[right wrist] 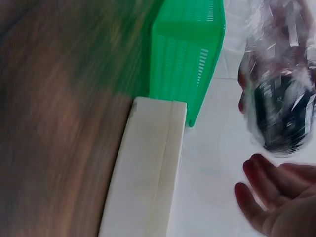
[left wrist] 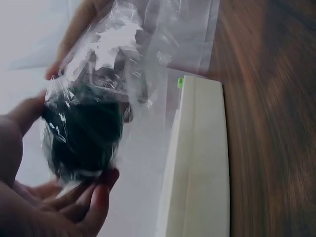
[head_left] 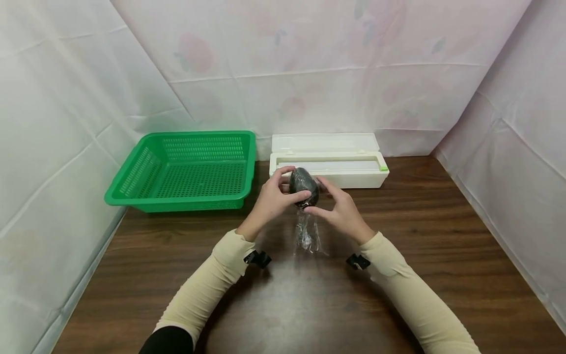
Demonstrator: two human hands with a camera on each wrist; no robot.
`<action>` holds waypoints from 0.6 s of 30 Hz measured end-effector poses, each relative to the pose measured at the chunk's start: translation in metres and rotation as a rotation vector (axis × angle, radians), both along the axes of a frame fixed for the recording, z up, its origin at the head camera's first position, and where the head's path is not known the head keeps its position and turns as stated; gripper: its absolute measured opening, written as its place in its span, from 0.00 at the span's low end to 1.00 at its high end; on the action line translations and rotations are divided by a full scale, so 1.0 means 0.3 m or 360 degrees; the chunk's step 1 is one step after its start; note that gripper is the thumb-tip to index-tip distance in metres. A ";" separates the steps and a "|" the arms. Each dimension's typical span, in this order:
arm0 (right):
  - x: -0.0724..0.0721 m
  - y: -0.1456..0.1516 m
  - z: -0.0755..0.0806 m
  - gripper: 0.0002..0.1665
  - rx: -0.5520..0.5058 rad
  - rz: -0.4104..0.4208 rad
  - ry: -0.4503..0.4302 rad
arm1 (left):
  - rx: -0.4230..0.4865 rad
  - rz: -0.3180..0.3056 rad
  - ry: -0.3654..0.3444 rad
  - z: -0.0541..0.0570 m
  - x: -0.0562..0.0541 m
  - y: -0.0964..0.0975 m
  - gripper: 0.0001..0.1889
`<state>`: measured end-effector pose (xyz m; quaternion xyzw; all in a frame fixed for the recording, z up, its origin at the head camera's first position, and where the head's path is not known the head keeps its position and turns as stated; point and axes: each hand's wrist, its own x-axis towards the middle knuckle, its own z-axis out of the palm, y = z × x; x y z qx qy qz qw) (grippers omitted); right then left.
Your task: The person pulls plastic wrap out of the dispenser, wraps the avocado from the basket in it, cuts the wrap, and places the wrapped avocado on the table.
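Observation:
A dark, egg-shaped avocado (head_left: pixel 303 186) is wrapped in clear cling film, held up off the table. My left hand (head_left: pixel 275 195) grips it from the left, thumb in front and fingers behind. Loose film (head_left: pixel 306 233) hangs from its lower end toward me. My right hand (head_left: pixel 342 211) is spread at its right side, thumb tip near the base of the hanging film. In the right wrist view, the right fingers (right wrist: pixel 266 187) are bent loosely, with a gap between them and the avocado (right wrist: pixel 284 116). Whether the right thumb touches the film is hard to tell.
Behind the hands lies a white cling film box (head_left: pixel 329 179) with its lid (head_left: pixel 325 142) raised and a green piece at its right end. To the left stands a green plastic basket (head_left: pixel 177 201). Pale cloth (head_left: pixel 287 64) surrounds the wooden table (head_left: pixel 420 246).

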<state>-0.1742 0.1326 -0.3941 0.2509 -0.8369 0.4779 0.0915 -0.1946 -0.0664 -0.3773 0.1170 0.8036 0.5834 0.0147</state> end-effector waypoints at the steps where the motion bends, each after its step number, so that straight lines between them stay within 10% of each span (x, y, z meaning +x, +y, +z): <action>1: 0.003 0.001 -0.001 0.45 -0.0008 -0.0025 -0.0060 | -0.0001 0.0038 0.0013 0.000 0.000 0.001 0.41; 7: 0.032 0.017 0.001 0.39 0.0024 -0.0128 -0.0367 | 0.0228 0.0052 0.0065 -0.004 -0.001 0.008 0.41; 18: 0.059 0.016 -0.027 0.31 0.0241 -0.0136 -0.0439 | 0.0500 -0.0044 -0.0052 -0.042 -0.011 0.022 0.36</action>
